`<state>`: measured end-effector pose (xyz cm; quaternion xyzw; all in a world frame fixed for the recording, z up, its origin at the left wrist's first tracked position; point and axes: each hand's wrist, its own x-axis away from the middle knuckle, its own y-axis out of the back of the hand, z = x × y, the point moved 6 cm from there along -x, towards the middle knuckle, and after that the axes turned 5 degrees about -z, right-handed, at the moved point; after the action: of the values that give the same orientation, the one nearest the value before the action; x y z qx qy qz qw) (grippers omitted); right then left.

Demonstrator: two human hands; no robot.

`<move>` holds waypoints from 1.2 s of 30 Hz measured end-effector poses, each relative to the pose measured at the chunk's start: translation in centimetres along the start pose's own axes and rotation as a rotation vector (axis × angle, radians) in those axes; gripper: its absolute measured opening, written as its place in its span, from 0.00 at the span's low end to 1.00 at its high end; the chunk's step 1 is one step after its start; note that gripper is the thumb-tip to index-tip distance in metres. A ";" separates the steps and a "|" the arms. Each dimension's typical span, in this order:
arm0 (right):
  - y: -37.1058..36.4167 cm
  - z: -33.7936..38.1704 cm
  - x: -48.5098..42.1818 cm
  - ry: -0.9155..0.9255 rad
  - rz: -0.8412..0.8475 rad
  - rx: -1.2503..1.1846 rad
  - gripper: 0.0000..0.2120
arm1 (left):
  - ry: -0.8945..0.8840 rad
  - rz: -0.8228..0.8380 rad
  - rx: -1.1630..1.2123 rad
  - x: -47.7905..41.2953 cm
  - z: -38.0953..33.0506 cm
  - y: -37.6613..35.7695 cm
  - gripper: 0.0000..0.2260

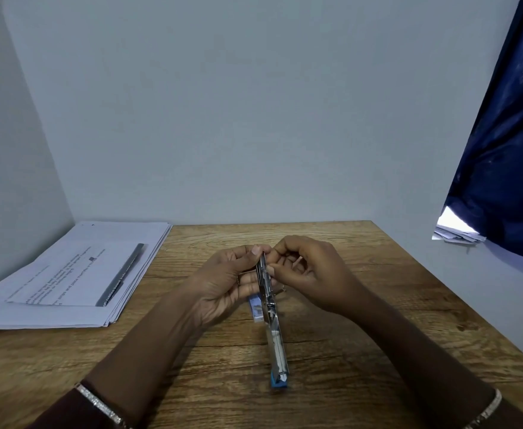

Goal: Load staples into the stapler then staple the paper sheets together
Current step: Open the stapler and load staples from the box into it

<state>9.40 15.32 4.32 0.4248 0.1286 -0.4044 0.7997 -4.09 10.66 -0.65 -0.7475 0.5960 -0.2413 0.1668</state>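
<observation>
While gripped at mid-table, stapler (272,317) opened out long, chrome channel facing up, blue end (278,382) pointing toward near edge of wooden table (362,305). Left hand (226,286) curled round far end of stapler, thumb pressed on top. Right hand (309,270) pinched, thumb and forefinger closed at far end of channel; whether on a staple strip, cannot tell. Small blue staple box (255,309) lying on table just beside stapler, partly hidden under left hand. Paper sheets (68,274) stacked at far left corner, dark pen (121,275) lying on top. Blue curtain (507,150) hanging beyond right edge. Bangle (99,405) at left wrist.
</observation>
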 end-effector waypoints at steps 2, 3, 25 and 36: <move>-0.1 0.0 -0.1 -0.001 0.027 0.019 0.05 | -0.012 0.011 -0.012 0.1 -0.2 -0.1 0.20; 0.0 0.1 -0.1 0.007 0.034 0.034 0.06 | -0.023 0.013 -0.023 0.2 -0.3 -0.2 0.20; -0.6 1.6 0.3 0.063 0.097 0.107 0.02 | -0.126 0.042 -0.251 0.6 -1.0 -0.9 0.15; -0.5 1.7 0.6 0.155 0.028 0.161 0.06 | -0.099 0.025 -0.128 0.4 -1.0 -0.4 0.17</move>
<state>9.14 13.52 4.70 0.5194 0.1512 -0.3681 0.7562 -4.25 10.45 0.51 -0.7601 0.6105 -0.1635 0.1511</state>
